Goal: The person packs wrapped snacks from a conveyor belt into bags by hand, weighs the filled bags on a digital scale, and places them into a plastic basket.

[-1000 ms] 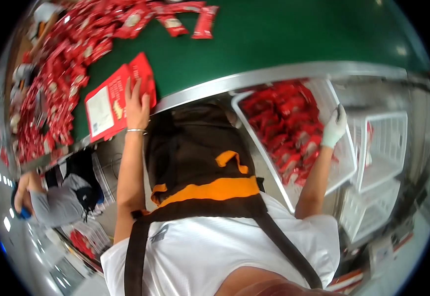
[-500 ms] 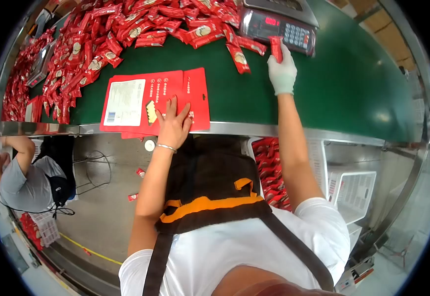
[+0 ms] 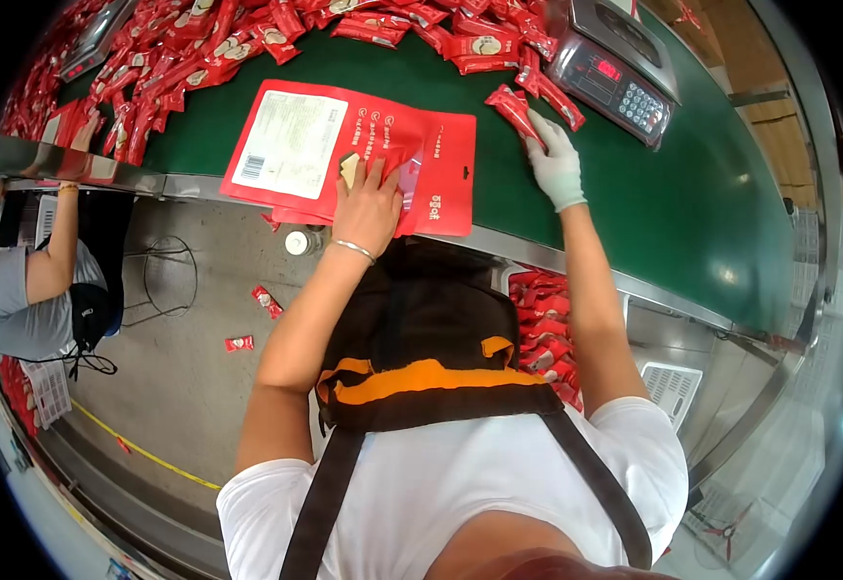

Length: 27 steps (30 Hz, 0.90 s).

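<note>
My bare left hand (image 3: 368,211) is at the near edge of a stack of flat red pouches (image 3: 276,106) with a white label panel. Its fingers are bent over the top pouch, whose side by the fingertips is creased and raised. My right hand (image 3: 557,166), in a white glove, pinches a red snack packet (image 3: 512,110) between thumb and fingers, just above the green table. Two more loose packets lie beside it, one a red packet (image 3: 561,102) near the fingertips. A digital scale (image 3: 615,82) with a lit red display stands just beyond this hand.
A heap of red packets (image 3: 218,43) covers the far left of the green table (image 3: 702,222). A metal edge (image 3: 537,253) runs along its front. Below are a crate of packets (image 3: 547,329) and a white lidded bottle (image 3: 298,242). Another person (image 3: 30,290) works at left.
My right hand has drawn back from the scale toward the pouches. My left fingers, spread flat before, are now bent at the top pouch, which has buckled upward. The camera view has turned.
</note>
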Tool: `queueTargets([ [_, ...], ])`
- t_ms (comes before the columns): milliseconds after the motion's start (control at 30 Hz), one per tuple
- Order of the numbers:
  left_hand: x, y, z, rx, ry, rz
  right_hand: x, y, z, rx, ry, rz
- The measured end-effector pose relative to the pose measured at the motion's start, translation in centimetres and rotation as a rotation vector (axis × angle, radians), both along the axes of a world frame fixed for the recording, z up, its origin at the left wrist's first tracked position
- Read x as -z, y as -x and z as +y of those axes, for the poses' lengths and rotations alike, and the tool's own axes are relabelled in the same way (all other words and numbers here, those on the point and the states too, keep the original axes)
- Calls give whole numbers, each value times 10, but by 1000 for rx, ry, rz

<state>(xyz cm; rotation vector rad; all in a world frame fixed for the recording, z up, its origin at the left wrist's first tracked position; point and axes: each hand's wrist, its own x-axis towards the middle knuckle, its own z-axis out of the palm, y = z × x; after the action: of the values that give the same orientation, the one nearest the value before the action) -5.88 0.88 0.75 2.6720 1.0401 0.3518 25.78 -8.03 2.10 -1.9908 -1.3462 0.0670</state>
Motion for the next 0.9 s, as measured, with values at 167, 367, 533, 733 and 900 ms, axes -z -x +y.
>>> queueTargets([
  [167, -39, -33, 31, -15, 105, 281, -9, 8, -8, 316, 48, -90],
  [367, -51, -66, 35, -16, 38, 469, -10, 25, 12, 271, 312, -211],
  [533, -23, -69, 32, -63, -97, 512, -14, 30, -2, 130, 313, -199],
  [733, -18, -80, 31, -110, -71, 593, -33, 82, -12, -31, 219, 14],
  [900, -45, -50, 14, -157, -1, 461, -50, 110, -8, -118, 42, 212],
])
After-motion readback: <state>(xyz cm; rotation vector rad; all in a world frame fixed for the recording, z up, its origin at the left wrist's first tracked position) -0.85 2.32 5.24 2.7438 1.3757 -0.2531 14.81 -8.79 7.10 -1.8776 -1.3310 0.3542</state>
